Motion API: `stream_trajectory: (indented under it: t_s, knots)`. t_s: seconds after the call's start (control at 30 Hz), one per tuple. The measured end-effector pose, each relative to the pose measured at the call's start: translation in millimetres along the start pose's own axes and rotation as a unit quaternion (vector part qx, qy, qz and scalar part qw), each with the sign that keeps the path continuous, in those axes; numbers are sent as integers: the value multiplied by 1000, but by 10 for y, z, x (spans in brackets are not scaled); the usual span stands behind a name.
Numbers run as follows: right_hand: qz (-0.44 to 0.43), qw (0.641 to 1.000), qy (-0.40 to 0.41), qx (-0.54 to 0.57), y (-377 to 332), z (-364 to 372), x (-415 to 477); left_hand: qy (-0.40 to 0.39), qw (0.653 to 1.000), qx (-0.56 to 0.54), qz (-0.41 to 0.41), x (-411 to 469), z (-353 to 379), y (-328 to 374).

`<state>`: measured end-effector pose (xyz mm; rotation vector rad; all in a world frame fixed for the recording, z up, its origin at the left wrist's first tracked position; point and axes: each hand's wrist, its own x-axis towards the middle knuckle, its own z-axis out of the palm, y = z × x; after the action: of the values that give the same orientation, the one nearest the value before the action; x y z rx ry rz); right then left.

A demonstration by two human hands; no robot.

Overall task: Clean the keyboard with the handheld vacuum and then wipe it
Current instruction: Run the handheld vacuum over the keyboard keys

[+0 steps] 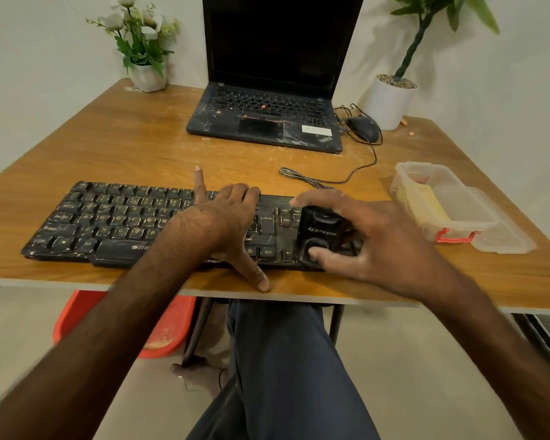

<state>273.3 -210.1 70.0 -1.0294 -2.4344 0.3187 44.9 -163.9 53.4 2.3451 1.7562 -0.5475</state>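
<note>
A dusty black keyboard [115,220] lies along the front edge of the wooden table [124,144]. My left hand [226,217] rests on its middle, the little finger pointing away past the back edge, the other fingers curled over that edge and the thumb stretched down onto the table's front edge. My right hand [362,236] grips a small black handheld vacuum [321,230] that stands on the keyboard's right end, with the thumb on its near side. The keys under both hands are hidden.
An open, dusty black laptop [264,112] stands behind the keyboard, with a wired mouse [364,128] and its cable to the right. A clear plastic box [438,201] with a yellow cloth inside sits at the right. Potted plants stand in both back corners.
</note>
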Motion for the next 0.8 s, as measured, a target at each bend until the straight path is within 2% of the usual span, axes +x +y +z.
stream_trajectory:
  t_s: [0.07, 0.2, 0.37, 0.53, 0.7, 0.8]
  knots:
    - [0, 1000, -7, 16, -4, 10, -49, 2, 1000, 0, 2, 4, 11, -2]
    - [62, 997, 45, 3, 184, -81, -29, 1, 1000, -2, 0, 2, 7, -15]
    - [6, 1000, 10, 10, 21, 14, -62, -1, 1000, 1, 0, 10, 10, -12]
    - [63, 997, 41, 14, 182, -95, -21, 5, 1000, 6, 5, -16, 7, -7]
    - [-12, 998, -24, 55, -103, 139, 5, 2, 1000, 7, 1, -17, 8, 3]
    - [17, 1000, 14, -6, 69, 58, 160, 0, 1000, 7, -3, -18, -1, 3]
